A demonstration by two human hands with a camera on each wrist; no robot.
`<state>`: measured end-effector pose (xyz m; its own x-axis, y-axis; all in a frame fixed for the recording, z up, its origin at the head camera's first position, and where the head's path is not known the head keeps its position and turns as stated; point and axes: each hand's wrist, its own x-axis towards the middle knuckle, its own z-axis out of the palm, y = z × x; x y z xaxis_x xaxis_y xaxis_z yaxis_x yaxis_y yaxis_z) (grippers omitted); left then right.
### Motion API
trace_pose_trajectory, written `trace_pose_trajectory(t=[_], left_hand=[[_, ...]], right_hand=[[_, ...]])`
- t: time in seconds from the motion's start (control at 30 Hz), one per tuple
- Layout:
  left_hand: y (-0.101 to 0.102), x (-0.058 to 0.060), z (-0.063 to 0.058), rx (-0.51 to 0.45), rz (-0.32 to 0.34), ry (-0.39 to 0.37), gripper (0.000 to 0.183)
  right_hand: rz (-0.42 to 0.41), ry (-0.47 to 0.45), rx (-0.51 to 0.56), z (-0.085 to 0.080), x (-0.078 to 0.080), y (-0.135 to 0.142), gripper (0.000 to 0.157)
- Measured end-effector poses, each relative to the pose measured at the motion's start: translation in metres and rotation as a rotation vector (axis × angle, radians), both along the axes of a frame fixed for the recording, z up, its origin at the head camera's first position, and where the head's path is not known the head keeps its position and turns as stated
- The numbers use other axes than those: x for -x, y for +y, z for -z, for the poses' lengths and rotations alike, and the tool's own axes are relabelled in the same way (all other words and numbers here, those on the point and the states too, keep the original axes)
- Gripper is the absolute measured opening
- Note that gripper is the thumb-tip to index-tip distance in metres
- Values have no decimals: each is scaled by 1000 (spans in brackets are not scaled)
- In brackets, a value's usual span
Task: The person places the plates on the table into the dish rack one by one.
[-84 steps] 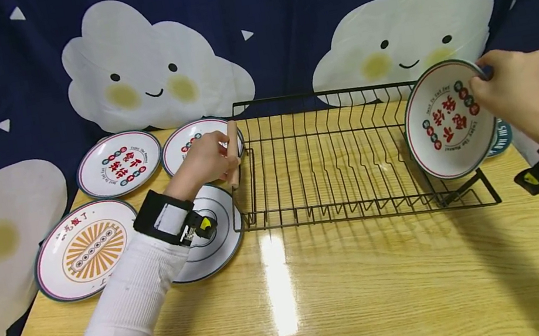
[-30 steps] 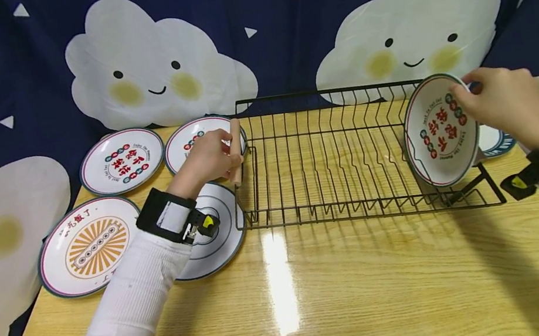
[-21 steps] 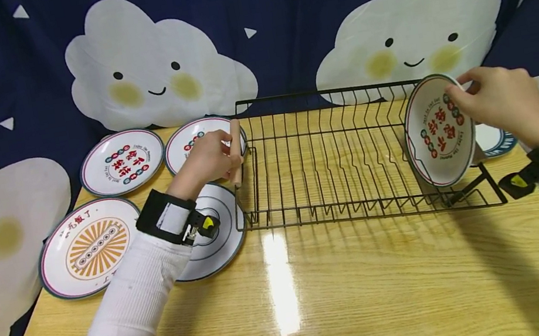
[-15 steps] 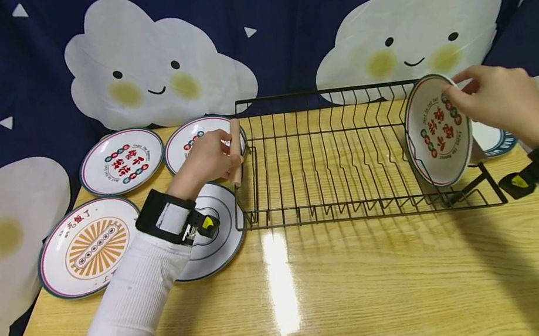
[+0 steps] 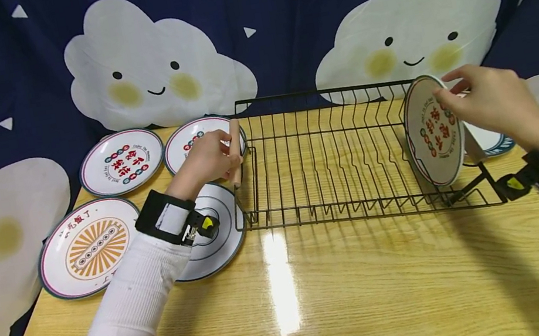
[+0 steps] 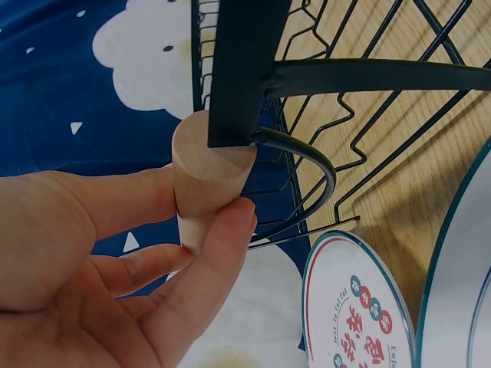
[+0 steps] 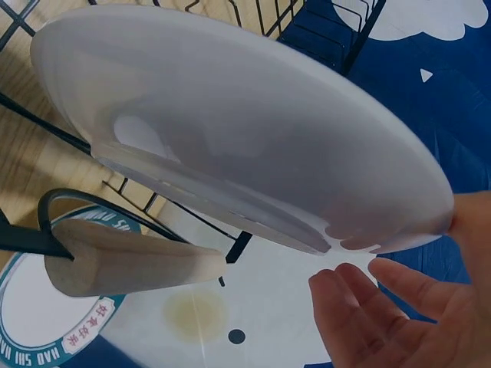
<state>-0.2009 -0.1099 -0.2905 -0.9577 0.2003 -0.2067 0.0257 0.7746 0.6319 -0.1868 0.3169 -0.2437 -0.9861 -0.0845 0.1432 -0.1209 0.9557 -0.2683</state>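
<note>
Left hand (image 5: 209,157): pinching the rack's left wooden handle (image 6: 207,172), thumb and fingertips on it.
Right hand (image 5: 495,94): loosely clasping the tilted plate (image 5: 430,132) by its rim, thumb on the red-lettered face, fingers behind.
Tilted plate: right end of the black wire rack (image 5: 325,132), lower edge down at the wires.
Other plates (image 5: 120,162): four, flat on the wooden table (image 5: 375,287), left of rack.
Blue-rimmed dish (image 5: 489,138): beyond rack's right end.

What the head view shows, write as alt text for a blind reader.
A person's right hand is at the rim of a tilted white plate at the right end of a black wire rack; the left hand grips its wooden left handle. Four plates lie at left.
</note>
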Motion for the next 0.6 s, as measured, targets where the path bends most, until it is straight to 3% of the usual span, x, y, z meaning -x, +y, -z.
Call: trace_pose_trajectory(t=[0.6], left_hand=[[0,-1,-1,8,4,17,45]], right_hand=[[-63,46,-16,4,-2,-8,55]])
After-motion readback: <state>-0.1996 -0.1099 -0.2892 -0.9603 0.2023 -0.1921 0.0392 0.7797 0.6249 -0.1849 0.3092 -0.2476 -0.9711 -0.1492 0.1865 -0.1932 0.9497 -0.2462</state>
